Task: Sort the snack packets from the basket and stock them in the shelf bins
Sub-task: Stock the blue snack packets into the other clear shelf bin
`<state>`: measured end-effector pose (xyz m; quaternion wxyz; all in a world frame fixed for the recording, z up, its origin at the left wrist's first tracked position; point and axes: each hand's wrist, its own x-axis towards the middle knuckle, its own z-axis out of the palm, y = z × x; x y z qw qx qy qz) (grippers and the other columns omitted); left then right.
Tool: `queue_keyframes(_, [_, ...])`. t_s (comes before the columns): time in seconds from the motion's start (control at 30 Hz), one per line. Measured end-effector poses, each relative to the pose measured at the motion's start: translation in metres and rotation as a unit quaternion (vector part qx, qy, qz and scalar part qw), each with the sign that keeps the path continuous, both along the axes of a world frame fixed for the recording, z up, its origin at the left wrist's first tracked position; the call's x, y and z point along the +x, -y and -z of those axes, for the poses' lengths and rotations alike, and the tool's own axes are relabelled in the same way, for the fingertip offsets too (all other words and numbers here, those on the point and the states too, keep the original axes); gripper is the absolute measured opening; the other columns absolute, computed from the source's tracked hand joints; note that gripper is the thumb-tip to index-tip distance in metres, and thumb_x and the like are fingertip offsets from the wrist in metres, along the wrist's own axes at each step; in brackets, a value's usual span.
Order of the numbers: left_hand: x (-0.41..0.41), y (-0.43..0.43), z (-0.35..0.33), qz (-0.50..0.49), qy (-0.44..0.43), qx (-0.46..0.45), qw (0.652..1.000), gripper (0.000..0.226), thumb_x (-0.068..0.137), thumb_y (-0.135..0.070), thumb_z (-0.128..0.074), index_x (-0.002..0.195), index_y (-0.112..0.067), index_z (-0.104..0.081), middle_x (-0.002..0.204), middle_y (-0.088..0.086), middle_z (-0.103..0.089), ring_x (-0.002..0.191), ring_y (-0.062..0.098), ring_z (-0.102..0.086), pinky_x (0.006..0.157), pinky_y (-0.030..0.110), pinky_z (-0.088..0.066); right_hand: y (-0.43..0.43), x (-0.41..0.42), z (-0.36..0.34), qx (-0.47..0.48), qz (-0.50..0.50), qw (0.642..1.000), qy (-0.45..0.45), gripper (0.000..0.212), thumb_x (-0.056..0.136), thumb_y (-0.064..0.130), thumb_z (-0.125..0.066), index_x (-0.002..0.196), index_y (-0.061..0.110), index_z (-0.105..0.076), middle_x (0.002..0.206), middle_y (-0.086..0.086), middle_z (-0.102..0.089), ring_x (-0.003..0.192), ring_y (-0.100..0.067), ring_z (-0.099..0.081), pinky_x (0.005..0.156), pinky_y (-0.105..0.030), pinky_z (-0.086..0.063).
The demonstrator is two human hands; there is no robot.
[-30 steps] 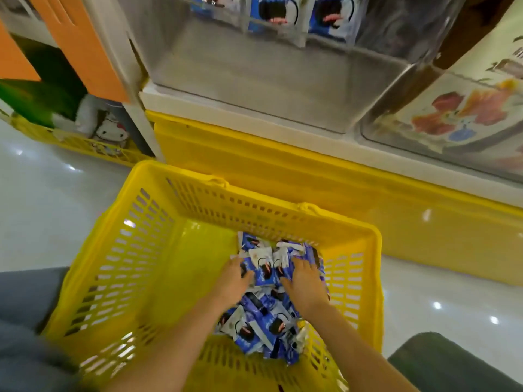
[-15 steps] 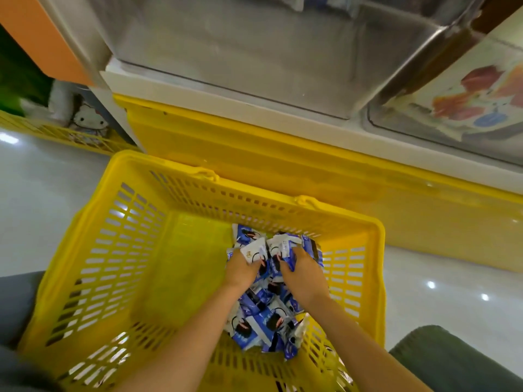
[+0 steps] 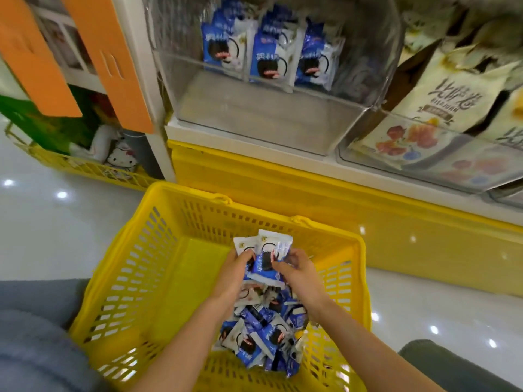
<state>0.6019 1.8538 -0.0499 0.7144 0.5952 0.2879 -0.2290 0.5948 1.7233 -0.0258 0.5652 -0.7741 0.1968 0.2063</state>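
Clutter at far left, orange panels (image 3: pixel 113 66) and a white plush toy (image 3: pixel 120 158), is no concern of mine. Next comes the yellow basket (image 3: pixel 135 278), on the floor just in front of the shelf's yellow base (image 3: pixel 382 236); its left half shows bare bottom.

My left hand (image 3: pixel 235 274) has its fingers curled round the left edge of a handful of packets (image 3: pixel 264 250), held upright above the heap near the basket's far wall. My right hand (image 3: pixel 300 271) pinches the same handful at its right edge, with the thumb on the front face. Below my wrists a loose pile (image 3: pixel 263 335) of the same blue-and-white packets lies in the basket's right half.

Straight above, the clear bin (image 3: pixel 254 117) holds matching packets standing in rows at its back, with room in front. I judge that this handful belongs there. Further right, a second bin (image 3: pixel 424 154) carries cream bags (image 3: pixel 441 100), a different product.

The packets look light, thin and glossy, so I expect them to slide on one another and fan out if I squeeze a single corner. The safest hold, I think, is along both side edges with the stack squared, pressing on the flat faces and not on the crimped seals. The contents are probably biscuits, so a gentle squeeze should keep them from cracking.
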Motion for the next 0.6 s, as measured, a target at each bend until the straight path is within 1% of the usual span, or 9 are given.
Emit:
queue_keyframes(0.1, [-0.001, -0.004, -0.031, 0.051, 0.079, -0.006, 0.996, 0.016, 0.089, -0.034, -0.058, 0.103, -0.033, -0.049, 0.103, -0.011, -0.060, 0.083, 0.002, -0.066, 0.066, 0.030, -0.058, -0.001, 0.003, -0.028, 0.033, 0.026, 0.998, 0.049, 0.021, 0.087, 0.014, -0.063, 0.105, 0.015, -0.052, 0.097, -0.003, -0.065, 0.081, -0.005, -0.063, 0.059, -0.009, -0.047])
queue_keyframes(0.17, [-0.002, -0.007, -0.050, 0.105, 0.134, 0.028, 0.985, 0.034, 0.085, -0.034, -0.063, 0.113, -0.032, -0.046, 0.112, -0.010, -0.057, 0.093, 0.003, -0.062, 0.070, 0.025, -0.057, 0.001, 0.002, -0.047, 0.028, 0.017, 0.997, 0.064, 0.019, 0.087, 0.020, -0.064, 0.102, 0.015, -0.055, 0.096, -0.005, -0.067, 0.084, -0.009, -0.064, 0.057, -0.009, -0.046])
queue_keyframes(0.23, [-0.001, -0.012, -0.069, 0.152, 0.189, 0.053, 0.969, 0.033, 0.084, -0.030, -0.065, 0.109, -0.035, -0.043, 0.104, -0.017, -0.057, 0.086, -0.010, -0.058, 0.062, 0.012, -0.051, 0.007, 0.001, -0.067, 0.011, -0.010, 0.996, 0.090, 0.010, 0.086, 0.023, -0.066, 0.089, 0.023, -0.056, 0.089, 0.002, -0.067, 0.083, -0.008, -0.064, 0.058, -0.011, -0.047])
queue_keyframes(0.3, [0.002, -0.018, -0.088, 0.205, 0.225, 0.074, 0.950, 0.039, 0.083, -0.024, -0.068, 0.112, -0.030, -0.042, 0.099, -0.021, -0.056, 0.078, -0.018, -0.056, 0.061, 0.008, -0.048, 0.013, 0.003, -0.089, -0.044, -0.052, 0.991, 0.118, 0.019, 0.083, 0.026, -0.069, 0.094, 0.025, -0.055, 0.093, 0.005, -0.065, 0.088, -0.011, -0.063, 0.065, -0.013, -0.048])
queue_keyframes(0.37, [0.006, -0.026, -0.107, 0.256, 0.251, 0.098, 0.928, 0.052, 0.080, -0.020, -0.071, 0.122, -0.020, -0.041, 0.108, -0.013, -0.059, 0.090, -0.009, -0.059, 0.073, 0.013, -0.051, 0.019, 0.007, -0.113, -0.117, -0.106, 0.975, 0.157, 0.029, 0.078, 0.027, -0.074, 0.100, 0.028, -0.055, 0.098, 0.006, -0.065, 0.090, -0.009, -0.061, 0.075, -0.021, -0.050])
queue_keyframes(0.43, [0.009, -0.033, -0.128, 0.292, 0.276, 0.121, 0.908, 0.056, 0.077, -0.019, -0.074, 0.123, -0.016, -0.042, 0.116, -0.003, -0.060, 0.102, 0.007, -0.060, 0.085, 0.026, -0.052, 0.021, 0.011, -0.139, -0.170, -0.179, 0.952, 0.183, 0.027, 0.074, 0.029, -0.078, 0.093, 0.033, -0.059, 0.094, 0.008, -0.068, 0.088, -0.009, -0.063, 0.080, -0.032, -0.051])
queue_keyframes(0.47, [0.010, -0.037, -0.138, 0.303, 0.291, 0.133, 0.898, 0.055, 0.076, -0.019, -0.076, 0.120, -0.016, -0.044, 0.115, -0.002, -0.061, 0.102, 0.009, -0.061, 0.087, 0.029, -0.052, 0.020, 0.012, -0.150, -0.191, -0.220, 0.939, 0.184, 0.026, 0.072, 0.031, -0.079, 0.091, 0.034, -0.061, 0.093, 0.008, -0.069, 0.087, -0.011, -0.064, 0.080, -0.035, -0.052])
queue_keyframes(0.53, [0.013, -0.044, -0.158, 0.322, 0.325, 0.165, 0.874, 0.047, 0.073, -0.024, -0.077, 0.109, -0.024, -0.047, 0.108, -0.007, -0.062, 0.096, 0.005, -0.061, 0.080, 0.022, -0.053, 0.015, 0.013, -0.170, -0.210, -0.290, 0.917, 0.175, 0.030, 0.069, 0.035, -0.080, 0.094, 0.030, -0.064, 0.094, 0.006, -0.070, 0.087, -0.014, -0.066, 0.078, -0.040, -0.054])
queue_keyframes(0.6, [0.014, -0.051, -0.176, 0.333, 0.348, 0.190, 0.856, 0.045, 0.071, -0.026, -0.079, 0.103, -0.026, -0.047, 0.103, -0.010, -0.062, 0.091, 0.003, -0.061, 0.074, 0.021, -0.053, 0.008, 0.015, -0.185, -0.214, -0.324, 0.905, 0.174, 0.037, 0.068, 0.038, -0.080, 0.099, 0.027, -0.064, 0.093, 0.005, -0.071, 0.084, -0.011, -0.067, 0.076, -0.038, -0.055])
